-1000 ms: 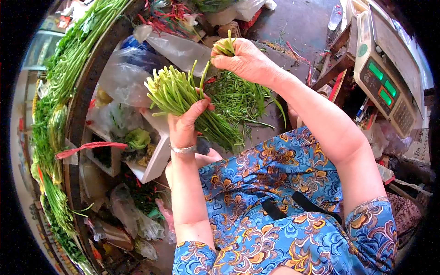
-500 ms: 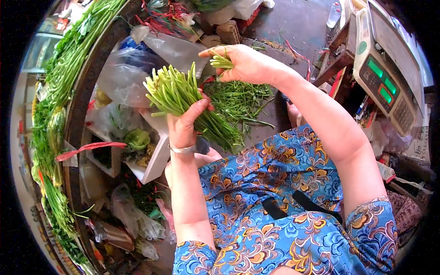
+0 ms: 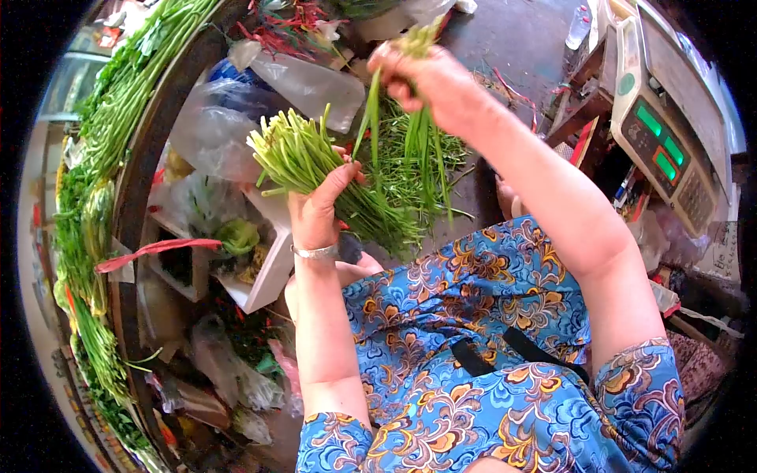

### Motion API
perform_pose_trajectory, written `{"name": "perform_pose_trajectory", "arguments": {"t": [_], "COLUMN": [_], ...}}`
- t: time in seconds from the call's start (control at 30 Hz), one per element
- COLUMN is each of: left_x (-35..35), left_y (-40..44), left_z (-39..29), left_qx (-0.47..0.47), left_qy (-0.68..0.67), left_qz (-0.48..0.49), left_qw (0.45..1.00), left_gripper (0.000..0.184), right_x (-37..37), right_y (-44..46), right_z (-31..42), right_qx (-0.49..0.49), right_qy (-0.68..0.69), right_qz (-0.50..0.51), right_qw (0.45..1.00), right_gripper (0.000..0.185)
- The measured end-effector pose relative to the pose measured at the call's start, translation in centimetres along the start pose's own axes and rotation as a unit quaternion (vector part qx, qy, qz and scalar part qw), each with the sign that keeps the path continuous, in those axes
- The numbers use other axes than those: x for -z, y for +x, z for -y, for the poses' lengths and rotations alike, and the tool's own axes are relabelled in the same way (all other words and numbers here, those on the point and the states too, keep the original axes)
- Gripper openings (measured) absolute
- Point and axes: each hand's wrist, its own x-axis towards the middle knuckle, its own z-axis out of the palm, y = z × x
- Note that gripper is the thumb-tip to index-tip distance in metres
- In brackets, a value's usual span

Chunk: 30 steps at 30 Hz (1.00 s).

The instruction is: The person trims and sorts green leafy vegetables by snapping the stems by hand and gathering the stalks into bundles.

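My left hand (image 3: 322, 206), with a bracelet at its wrist, is closed round a thick bunch of green vegetable stems (image 3: 293, 154). The pale cut ends point up and left, and the thin green ends trail down to the right. Up and to the right, my right hand (image 3: 441, 85) is closed on a smaller bunch of green stems (image 3: 418, 38), slightly blurred. Its pale ends stick up above the fingers, while long green blades hang below. Beneath both hands lies a heap of loose green cuttings (image 3: 392, 167).
A digital scale (image 3: 670, 134) with lit green displays stands at the right. Bundled greens (image 3: 150, 87) line a curved ledge (image 3: 130, 205) on the left. Plastic bags (image 3: 221, 130), a white foam box (image 3: 264, 280) and red ties (image 3: 288, 35) lie around. A bottle (image 3: 577, 27) is at the back.
My right hand has moved up and right with its stems, which now hang down in long blades below it. My left hand holds its bunch in nearly the same place.
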Motion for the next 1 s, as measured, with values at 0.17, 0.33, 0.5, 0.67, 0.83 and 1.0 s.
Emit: {"name": "perform_pose_trajectory", "arguments": {"t": [0.17, 0.33, 0.5, 0.67, 0.83, 1.0], "left_x": [1.4, 2.3, 1.4, 0.6, -0.4, 0.0], "left_y": [0.5, 1.0, 0.7, 0.5, 0.1, -0.1], "left_z": [0.5, 0.9, 0.5, 0.6, -0.1, -0.5], "left_qx": [0.011, -0.012, -0.03, -0.02, 0.0, 0.002], "left_qy": [-0.027, -0.061, -0.025, -0.056, -0.046, -0.027], "left_qz": [-0.034, -0.036, -0.021, 0.008, 0.005, -0.046], "left_qw": [0.999, 0.997, 0.999, 0.998, 0.999, 0.999], "left_gripper": [0.028, 0.032, 0.036, 0.038, 0.036, 0.032], "right_x": [4.6, 2.5, 0.1, -3.6, -3.6, -2.3], "right_y": [1.8, -1.4, 0.3, -1.4, -0.9, -0.6], "right_z": [1.8, 6.0, 0.2, -1.6, -2.5, -2.6], "right_qx": [0.14, 0.199, 0.229, 0.028, 0.039, 0.047], "right_qy": [0.174, -0.092, -0.203, -0.201, -0.201, -0.15], "right_qz": [-0.104, -0.196, -0.007, 0.15, 0.135, 0.13], "right_qw": [0.969, 0.956, 0.952, 0.968, 0.97, 0.979], "right_gripper": [0.021, 0.02, 0.017, 0.02, 0.014, 0.013]}}
